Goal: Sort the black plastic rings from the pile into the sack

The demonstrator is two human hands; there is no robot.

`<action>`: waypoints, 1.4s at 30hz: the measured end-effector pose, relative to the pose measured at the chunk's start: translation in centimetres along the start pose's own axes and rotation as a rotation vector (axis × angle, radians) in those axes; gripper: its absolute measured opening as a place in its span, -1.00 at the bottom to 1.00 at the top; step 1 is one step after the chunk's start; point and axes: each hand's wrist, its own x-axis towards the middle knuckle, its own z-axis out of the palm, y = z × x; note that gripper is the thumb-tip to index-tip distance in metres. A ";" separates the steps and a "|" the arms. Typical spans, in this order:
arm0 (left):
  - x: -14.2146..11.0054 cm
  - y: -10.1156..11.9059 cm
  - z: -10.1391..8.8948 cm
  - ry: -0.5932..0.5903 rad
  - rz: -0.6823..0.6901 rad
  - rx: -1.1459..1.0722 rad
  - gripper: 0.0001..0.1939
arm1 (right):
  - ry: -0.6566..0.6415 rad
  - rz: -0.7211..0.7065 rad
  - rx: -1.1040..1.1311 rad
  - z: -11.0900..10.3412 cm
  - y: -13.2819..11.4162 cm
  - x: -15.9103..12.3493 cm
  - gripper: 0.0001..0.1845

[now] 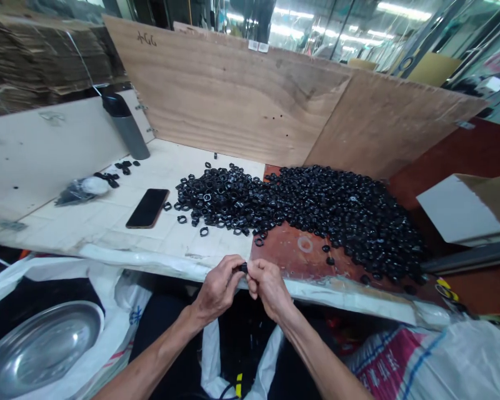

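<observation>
Though small, black rings (220, 194) (glossy).

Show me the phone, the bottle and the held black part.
Phone (147, 208), head view: middle of its dark screen.
Bottle (130, 133), head view: its grey body.
Black part (244, 267), head view: its exposed side.

Factory workshop: strip lights (404, 11) overhead, plywood-backed bench (104, 236), heaped black parts (337, 211), stacked cardboard (50, 58)

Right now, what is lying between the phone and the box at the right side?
In the head view, a long heap of small black parts lies between the phone and the box.
</observation>
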 end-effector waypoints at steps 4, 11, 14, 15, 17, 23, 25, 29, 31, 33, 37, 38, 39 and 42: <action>-0.1 0.9 -0.2 -0.069 -0.287 -0.290 -0.74 | 0.074 -0.398 -0.285 -0.4 -0.2 -0.9 -0.80; -0.9 0.6 0.3 0.020 0.025 0.078 -0.81 | 0.026 -0.151 -0.037 0.1 0.7 -1.1 -0.79; -1.2 0.0 0.1 -0.007 0.297 0.259 -0.73 | -0.008 0.047 0.221 0.6 0.6 -1.3 -0.69; -1.1 0.1 0.0 -0.031 0.337 0.275 -0.72 | -0.028 0.092 0.261 0.6 0.4 -1.4 -0.67; -0.8 0.9 -0.6 -0.109 0.309 0.260 -0.73 | -0.054 0.104 0.181 0.1 0.1 -1.6 -0.65; 0.1 4.6 -2.2 -0.638 0.103 0.271 -0.84 | 0.585 -0.477 -0.770 -8.5 0.4 -1.8 -0.63; 0.5 4.7 -2.0 -0.668 0.104 0.314 -0.85 | 0.848 -0.455 -1.025 -12.6 1.0 -1.1 -0.41; 2.3 2.8 -0.1 -0.367 0.105 0.438 -0.87 | 0.826 -0.142 -1.143 -17.3 2.2 1.7 -0.19; 3.4 1.4 1.1 -0.245 0.133 0.527 -0.89 | 0.756 -0.157 -1.145 -17.3 2.6 3.7 -0.20; 4.5 0.1 2.1 -0.192 0.138 0.588 -0.93 | 0.717 -0.267 -1.137 -16.5 2.6 5.6 -0.22; 5.8 -1.7 3.4 -0.108 0.089 0.643 -0.83 | 0.722 -0.455 -1.105 -14.8 1.8 9.1 -0.21; 6.0 -1.9 3.6 -0.091 0.076 0.651 -0.80 | 0.725 -0.473 -1.102 -14.5 1.6 9.8 -0.20; 6.2 -2.0 3.8 -0.079 0.065 0.658 -0.76 | 0.719 -0.490 -1.099 -14.2 1.4 10.3 -0.21; 6.5 -2.0 4.1 -0.050 0.045 0.674 -0.67 | 0.647 -0.566 -1.081 -13.2 1.1 11.3 -0.30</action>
